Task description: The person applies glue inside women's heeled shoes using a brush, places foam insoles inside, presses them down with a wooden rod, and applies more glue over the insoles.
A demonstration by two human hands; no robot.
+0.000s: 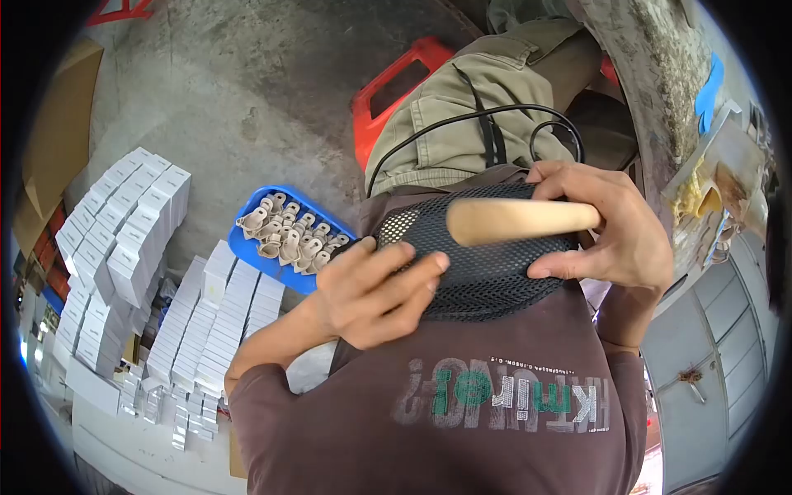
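Note:
A tapered wooden stick [528, 221] with a rounded end lies across a dark mesh piece [495, 285] in front of my brown shirt. At the stick's right end, my right hand [615, 227] is closed round it, with the thumb against the mesh's right edge. My left hand [375, 289] is over the mesh's left side, its fingers bent and apart and its thumb hidden. Close beyond my left hand, a blue tray [247, 247] holds several beige clip-like parts [289, 239].
White boxes [124, 223] are stacked at the left, with rows of thin white boxes [210, 322] beside the tray. A black cable [462, 120] loops over khaki trousers [437, 132]. Behind them is a red plastic object [371, 107]. A blue item [708, 95] is at the upper right.

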